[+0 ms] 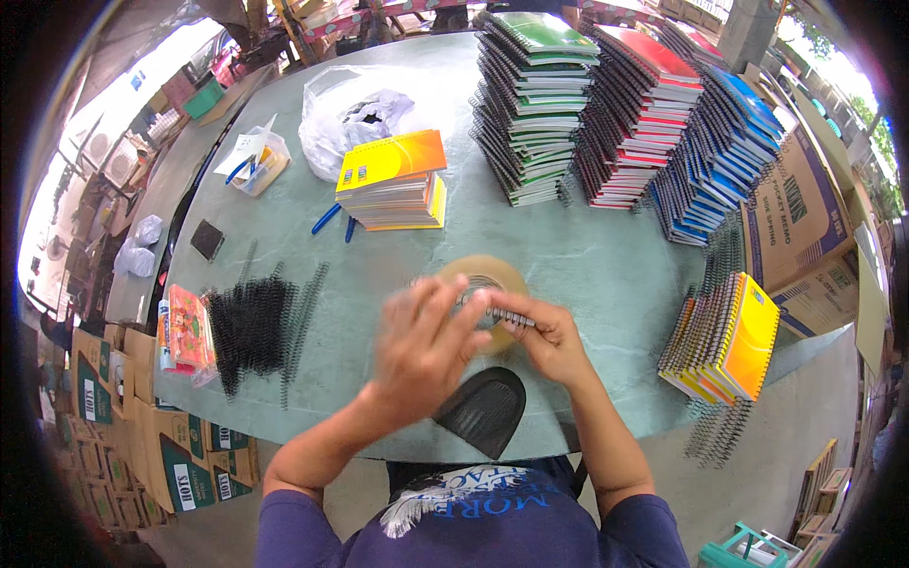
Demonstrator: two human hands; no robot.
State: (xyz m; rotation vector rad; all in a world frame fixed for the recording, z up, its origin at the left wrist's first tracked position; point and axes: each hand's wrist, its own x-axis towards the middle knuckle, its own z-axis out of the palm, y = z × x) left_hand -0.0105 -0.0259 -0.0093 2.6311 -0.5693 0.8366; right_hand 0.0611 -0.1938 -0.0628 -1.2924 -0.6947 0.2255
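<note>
While the right hand (547, 341) pinches a coiled piece (516, 319) inward of the near edge of the tabletop (606, 284), the left hand (421, 341) blurs, contact unclear; judgement: brace piece firmly, leave turns exposed.

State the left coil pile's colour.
The coil pile is black, best seen in the head view.

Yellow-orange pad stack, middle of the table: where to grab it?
Probably low on its right side, coming from the right. The yellow-orange pad stack looks like separate layers, so gripping low should support them; tabletop is bare there, while the white plastic bag crowds behind and blue handles lie front-left.
</note>
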